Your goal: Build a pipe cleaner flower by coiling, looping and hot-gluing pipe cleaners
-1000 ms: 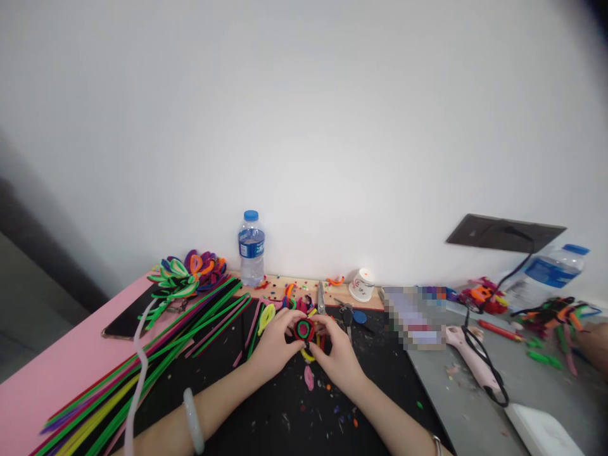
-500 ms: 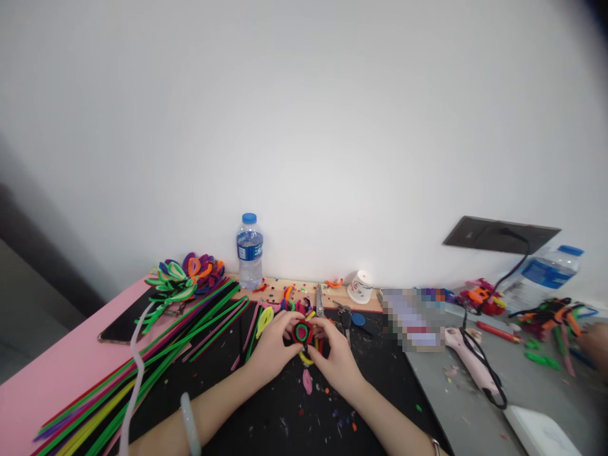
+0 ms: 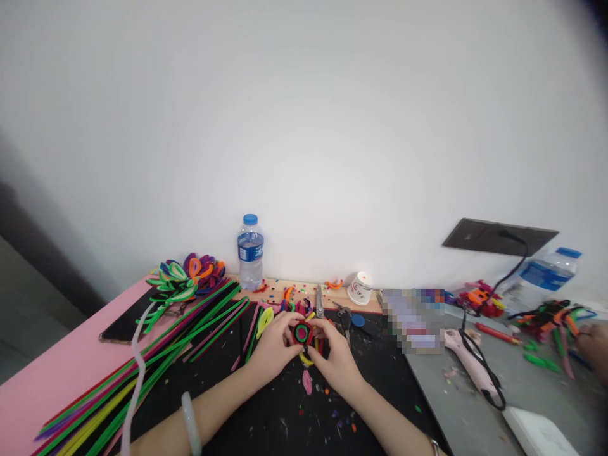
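Both hands, head view: my left hand [image 3: 273,347] and right hand [image 3: 338,358] are partly closed, fingers curled, thumbs low, pinching one piece from either side.
Coiled disc: the red, green and dark coil [image 3: 302,333] sits between my fingertips, over the black mat [image 3: 266,421] on the desk [image 3: 42,380]; my fingers cover its edges.
Below the coil: a yellow piece [image 3: 306,360] shows just under it, with a pink loop [image 3: 308,382] nearer me; I cannot tell whether they join.
Wrists: I wear a pale bangle [image 3: 190,421] on my left.
Left of me: long fuzzy stems [image 3: 154,373] lie in a slanting bundle, looped fuzzy flowers [image 3: 175,280] beyond them, near a dark phone [image 3: 126,322]; a yellow loop [image 3: 265,322] lies just beside my left hand.
Beyond my hands: scissors [image 3: 320,303], keys [image 3: 346,320], an upturned paper cup [image 3: 360,288] and an upright bottle [image 3: 250,253] by the wall.
Right side: a pink glue gun [image 3: 475,366], a red pen [image 3: 496,333] and, at the edge, another person's blurred hand [image 3: 595,347].
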{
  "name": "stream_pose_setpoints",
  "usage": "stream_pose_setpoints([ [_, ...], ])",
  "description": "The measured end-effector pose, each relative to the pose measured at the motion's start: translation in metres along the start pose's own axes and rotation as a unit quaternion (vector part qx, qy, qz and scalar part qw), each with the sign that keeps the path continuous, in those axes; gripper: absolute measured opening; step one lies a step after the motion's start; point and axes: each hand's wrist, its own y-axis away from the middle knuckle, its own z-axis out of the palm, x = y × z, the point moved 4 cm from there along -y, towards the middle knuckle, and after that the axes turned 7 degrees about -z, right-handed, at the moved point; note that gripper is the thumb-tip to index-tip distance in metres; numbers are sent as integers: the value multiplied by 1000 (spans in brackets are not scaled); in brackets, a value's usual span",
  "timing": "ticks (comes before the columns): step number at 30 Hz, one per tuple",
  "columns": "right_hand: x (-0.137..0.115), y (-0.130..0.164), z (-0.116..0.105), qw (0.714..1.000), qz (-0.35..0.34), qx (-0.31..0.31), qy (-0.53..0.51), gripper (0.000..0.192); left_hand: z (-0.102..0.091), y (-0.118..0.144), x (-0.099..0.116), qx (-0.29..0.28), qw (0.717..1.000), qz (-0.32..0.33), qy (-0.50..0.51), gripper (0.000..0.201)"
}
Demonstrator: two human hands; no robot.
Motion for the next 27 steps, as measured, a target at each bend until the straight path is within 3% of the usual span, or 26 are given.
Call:
stream_pose_setpoints([
  [27, -1, 1, 1, 1000, 4, -2, -5, 44, 1, 0, -6, 2, 1000, -1, 7, 45],
])
